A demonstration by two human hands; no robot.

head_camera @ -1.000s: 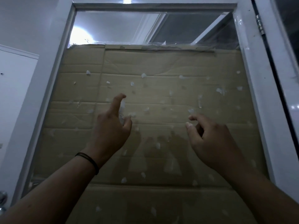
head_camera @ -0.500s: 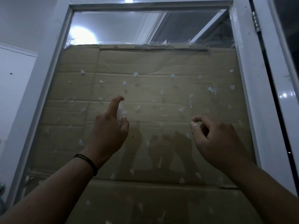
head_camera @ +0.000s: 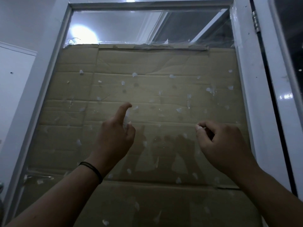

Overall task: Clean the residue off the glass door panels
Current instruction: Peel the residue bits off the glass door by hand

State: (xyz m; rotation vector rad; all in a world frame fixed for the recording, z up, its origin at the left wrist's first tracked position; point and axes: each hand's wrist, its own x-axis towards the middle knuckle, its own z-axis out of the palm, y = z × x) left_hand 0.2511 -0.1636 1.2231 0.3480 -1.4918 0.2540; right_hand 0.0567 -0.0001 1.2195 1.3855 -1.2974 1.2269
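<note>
We are mid-way through picking white residue flecks (head_camera: 134,74) off the glass panel (head_camera: 147,99): our left hand (head_camera: 114,136) seems to pinch a peeled scrap with its forefinger raised, our right hand (head_camera: 219,145) pinches thumb to fingertip at the glass, and next we likely need to lift that fleck away.

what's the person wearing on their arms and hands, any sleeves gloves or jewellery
Both forearms are bare as far as the frame shows: no sleeves and no gloves. The left hand has a thin black band round its wrist, which looks like two slim strands. The right hand and its wrist carry nothing visible: no ring, watch or bracelet.
</note>
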